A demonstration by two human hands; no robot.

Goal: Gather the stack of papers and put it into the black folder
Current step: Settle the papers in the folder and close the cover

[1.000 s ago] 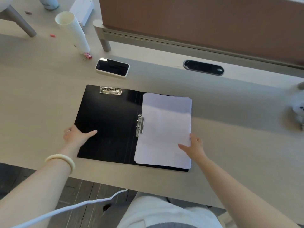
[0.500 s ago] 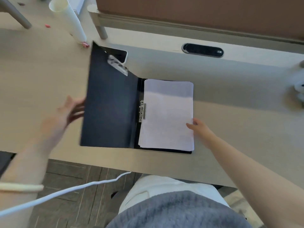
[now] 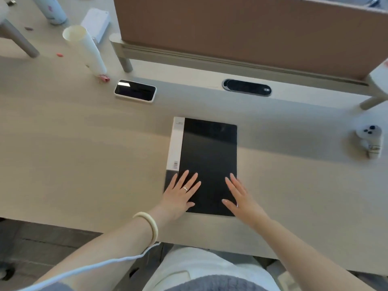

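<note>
The black folder (image 3: 207,152) lies closed on the pale desk, with a white label strip along its left spine. The stack of papers is hidden inside it. My left hand (image 3: 180,192) rests flat on the folder's near left corner, fingers spread, a ring on one finger. My right hand (image 3: 239,194) lies flat on the near right corner, fingers together and straight. Neither hand holds anything.
A phone (image 3: 135,91) lies face up behind and left of the folder. A rolled white paper tube (image 3: 88,49) and a small white box (image 3: 95,24) sit at the back left. A cable port (image 3: 246,88) is in the desk ahead; a small white toy (image 3: 369,137) is at right.
My left hand swung the left cover up and over onto the papers, so the folder went from open to closed. Both hands now press flat on the closed cover.
</note>
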